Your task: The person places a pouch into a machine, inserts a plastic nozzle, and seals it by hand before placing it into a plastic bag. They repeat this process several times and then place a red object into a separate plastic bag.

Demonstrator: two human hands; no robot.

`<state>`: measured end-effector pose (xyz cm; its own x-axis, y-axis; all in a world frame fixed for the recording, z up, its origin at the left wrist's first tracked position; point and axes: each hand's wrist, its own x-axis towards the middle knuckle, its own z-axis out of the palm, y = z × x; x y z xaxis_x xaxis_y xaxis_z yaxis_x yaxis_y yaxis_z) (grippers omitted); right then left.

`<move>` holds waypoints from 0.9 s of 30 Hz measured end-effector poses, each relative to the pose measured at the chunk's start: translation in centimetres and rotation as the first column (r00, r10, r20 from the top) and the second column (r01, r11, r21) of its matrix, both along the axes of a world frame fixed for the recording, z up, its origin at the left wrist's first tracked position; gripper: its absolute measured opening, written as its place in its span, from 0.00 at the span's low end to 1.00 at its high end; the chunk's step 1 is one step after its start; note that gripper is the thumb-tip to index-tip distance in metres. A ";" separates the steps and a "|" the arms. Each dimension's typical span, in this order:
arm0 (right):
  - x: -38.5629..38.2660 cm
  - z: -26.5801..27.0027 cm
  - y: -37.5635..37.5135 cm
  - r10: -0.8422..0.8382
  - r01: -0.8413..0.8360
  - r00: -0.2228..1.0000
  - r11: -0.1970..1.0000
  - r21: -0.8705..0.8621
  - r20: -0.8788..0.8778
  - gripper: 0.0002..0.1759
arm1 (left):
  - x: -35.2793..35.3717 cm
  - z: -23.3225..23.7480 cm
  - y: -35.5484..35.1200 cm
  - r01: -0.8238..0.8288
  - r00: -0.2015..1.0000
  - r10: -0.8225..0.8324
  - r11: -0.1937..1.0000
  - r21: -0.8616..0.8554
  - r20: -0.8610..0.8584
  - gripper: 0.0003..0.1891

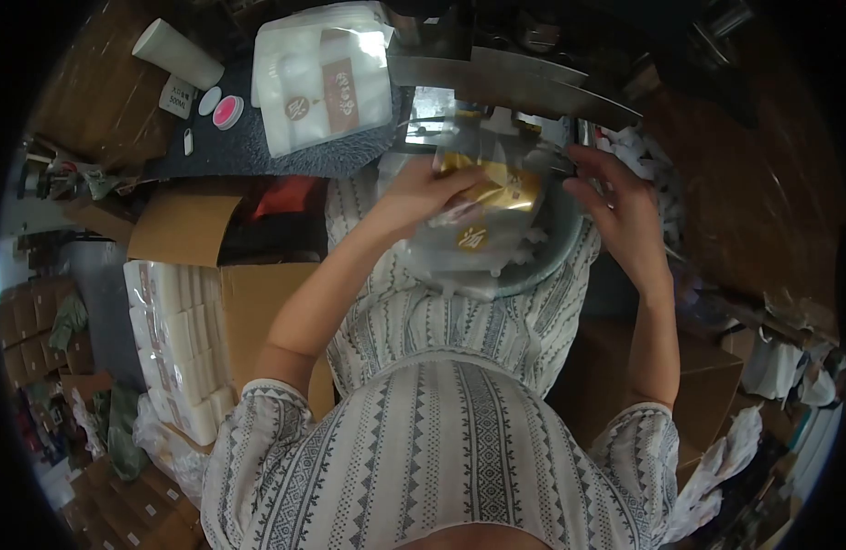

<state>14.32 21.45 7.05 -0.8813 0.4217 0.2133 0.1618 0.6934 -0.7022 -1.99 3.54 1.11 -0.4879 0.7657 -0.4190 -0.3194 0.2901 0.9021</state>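
Observation:
My left hand [427,194] is closed on a clear plastic bag with a gold label [510,188], held over a round pale basin [544,275] on my lap. More clear plastic with a gold mark [471,240] shows just below the hand, slightly blurred. My right hand [620,197] is to the right of the basin, beside the metal edge of a machine [533,87]. Its thumb and index finger are apart, and I see nothing between them.
On a dark fuzzy mat [248,147] lies a stack of printed clear bags [322,82]. Nearby are a white cup [178,53] and a pink round tin [227,112]. An open cardboard box [267,293] and wrapped white packs [180,348] stand at left. Another box [689,376] is at right.

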 end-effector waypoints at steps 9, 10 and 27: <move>0.5 -5.3 6.2 -0.113 0.026 0.974 0.920 0.392 0.199 0.15 | -2.4 0.2 -0.6 -0.181 0.893 0.174 0.983 0.023 -0.416 0.21; 0.4 -5.6 6.6 -0.125 0.032 0.962 0.935 0.354 0.243 0.15 | -4.7 -0.3 -1.7 -0.279 0.549 0.227 0.957 0.080 -0.805 0.24; -5.0 0.0 -4.7 0.258 -0.260 0.960 0.966 0.001 -0.107 0.13 | -0.1 2.5 -8.7 -0.356 0.000 0.075 0.932 0.070 -0.997 0.04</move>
